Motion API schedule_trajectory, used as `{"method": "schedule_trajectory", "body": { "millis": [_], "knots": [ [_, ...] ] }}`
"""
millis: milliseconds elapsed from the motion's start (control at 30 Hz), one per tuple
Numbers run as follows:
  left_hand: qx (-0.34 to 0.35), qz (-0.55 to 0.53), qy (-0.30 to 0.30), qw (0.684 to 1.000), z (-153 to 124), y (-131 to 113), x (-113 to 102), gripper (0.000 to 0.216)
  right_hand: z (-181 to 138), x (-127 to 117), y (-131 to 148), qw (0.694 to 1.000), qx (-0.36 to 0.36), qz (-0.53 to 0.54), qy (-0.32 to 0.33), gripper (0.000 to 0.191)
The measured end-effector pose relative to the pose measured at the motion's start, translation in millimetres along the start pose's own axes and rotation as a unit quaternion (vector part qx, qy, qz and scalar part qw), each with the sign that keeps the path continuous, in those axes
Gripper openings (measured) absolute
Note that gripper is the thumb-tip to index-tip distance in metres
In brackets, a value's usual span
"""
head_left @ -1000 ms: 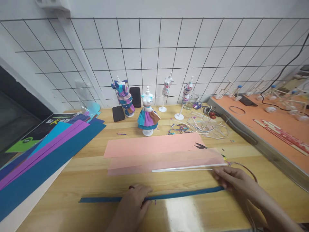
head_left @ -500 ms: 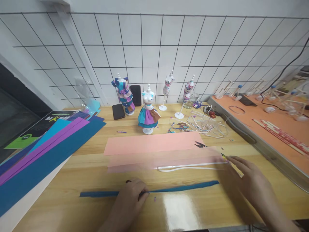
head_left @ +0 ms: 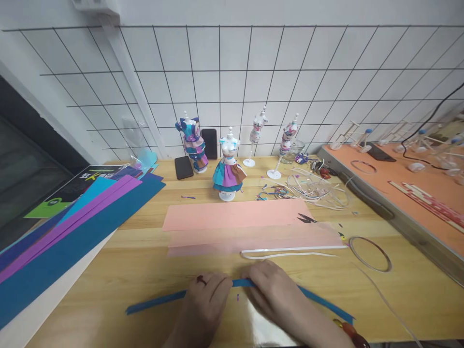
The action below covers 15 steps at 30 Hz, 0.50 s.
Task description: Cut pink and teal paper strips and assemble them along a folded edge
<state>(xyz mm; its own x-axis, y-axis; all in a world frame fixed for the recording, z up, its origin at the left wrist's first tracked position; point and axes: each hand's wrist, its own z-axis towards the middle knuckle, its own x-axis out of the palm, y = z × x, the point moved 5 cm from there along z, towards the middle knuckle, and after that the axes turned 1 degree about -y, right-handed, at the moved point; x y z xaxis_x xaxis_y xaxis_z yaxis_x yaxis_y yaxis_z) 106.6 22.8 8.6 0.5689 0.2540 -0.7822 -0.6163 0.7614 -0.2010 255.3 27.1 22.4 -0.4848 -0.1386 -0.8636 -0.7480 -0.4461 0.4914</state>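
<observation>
A long blue paper strip [head_left: 155,301] lies across the near part of the wooden table [head_left: 137,261], bent upward at its middle. My left hand [head_left: 206,295] and my right hand [head_left: 273,292] meet at that bend, fingers closed on the strip side by side. Just beyond them lie a pale pink paper sheet [head_left: 235,215] with a translucent pink sheet [head_left: 253,238] below it, and a thin white strip [head_left: 290,250] along its near edge. A small black scissors [head_left: 307,219] rests on the pink sheet's right end.
Blue and purple paper sheets [head_left: 72,222] fan out at the left. Dressed mini mannequins [head_left: 228,166], two phones [head_left: 183,167] and a tangle of white strips [head_left: 315,186] stand at the back. A tape ring [head_left: 369,246] lies at the right, beside an orange table [head_left: 409,183].
My right hand left the strip's right end and the white strip, and came left to the middle beside my left hand. The blue strip's middle has lifted into a bend.
</observation>
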Motion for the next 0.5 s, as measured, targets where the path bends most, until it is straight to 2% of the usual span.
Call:
{"method": "schedule_trajectory", "body": {
  "millis": [100, 233, 333, 367, 467, 500],
  "knots": [
    [-0.023, 0.011, 0.022, 0.999, -4, 6, 0, 0.025, -1, 0, -7, 0.999, 0.025, 0.020, 0.006, 0.024],
    [-0.058, 0.020, 0.066, 0.996, -5, 12, 0, 0.028, -7, -8, -14, 0.988, 0.078, 0.134, 0.024, 0.025],
    [-0.061, 0.009, 0.072, 0.996, -3, 10, 5, 0.030, -7, -7, -15, 0.970, 0.117, 0.201, 0.068, 0.045],
    [-0.060, 0.003, 0.073, 0.996, -2, 9, 6, 0.030, -6, -6, -13, 0.967, 0.117, 0.211, 0.074, 0.045],
    [-0.055, -0.010, 0.085, 0.995, 0, 7, 10, 0.031, -1, -4, -12, 0.970, 0.108, 0.201, 0.080, 0.026],
    [-0.055, -0.013, 0.092, 0.994, 1, 7, 9, 0.031, 0, -4, -12, 0.972, 0.109, 0.190, 0.082, 0.027]
  ]
}}
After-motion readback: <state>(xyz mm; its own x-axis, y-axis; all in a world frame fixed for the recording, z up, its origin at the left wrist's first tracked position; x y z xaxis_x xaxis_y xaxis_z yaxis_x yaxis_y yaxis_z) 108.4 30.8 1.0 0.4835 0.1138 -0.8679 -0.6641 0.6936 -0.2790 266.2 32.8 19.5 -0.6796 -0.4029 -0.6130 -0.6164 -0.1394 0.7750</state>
